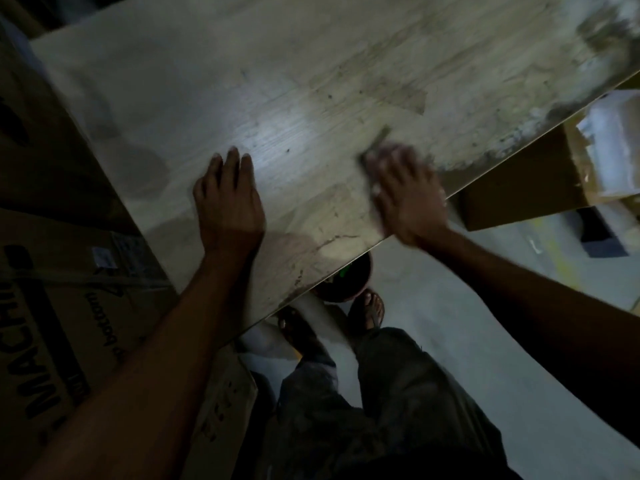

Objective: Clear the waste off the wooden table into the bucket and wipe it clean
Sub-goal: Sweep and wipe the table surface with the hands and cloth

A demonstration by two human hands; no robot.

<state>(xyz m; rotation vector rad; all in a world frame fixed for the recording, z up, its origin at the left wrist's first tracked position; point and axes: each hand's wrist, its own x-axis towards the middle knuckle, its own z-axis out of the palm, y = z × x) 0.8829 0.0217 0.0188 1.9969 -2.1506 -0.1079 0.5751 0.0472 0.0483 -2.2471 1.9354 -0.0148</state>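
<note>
The wooden table (277, 81) fills the upper part of the head view, with dusty grey waste (519, 140) scattered along its right edge and far right corner. My left hand (228, 199) lies flat on the tabletop near the front edge, fingers straight. My right hand (405, 192) is blurred with motion and presses a small dark cloth or pad (375, 143) against the wood; only its front edge shows past my fingers. A dark round bucket (346, 282) stands on the floor under the table's front edge, mostly hidden by the tabletop.
Printed cardboard boxes (52, 323) stand at the left against the table. A brown cardboard box (519, 188) with pale wrapping sits on the floor at the right. My feet in sandals (370, 310) stand beside the bucket on a pale floor.
</note>
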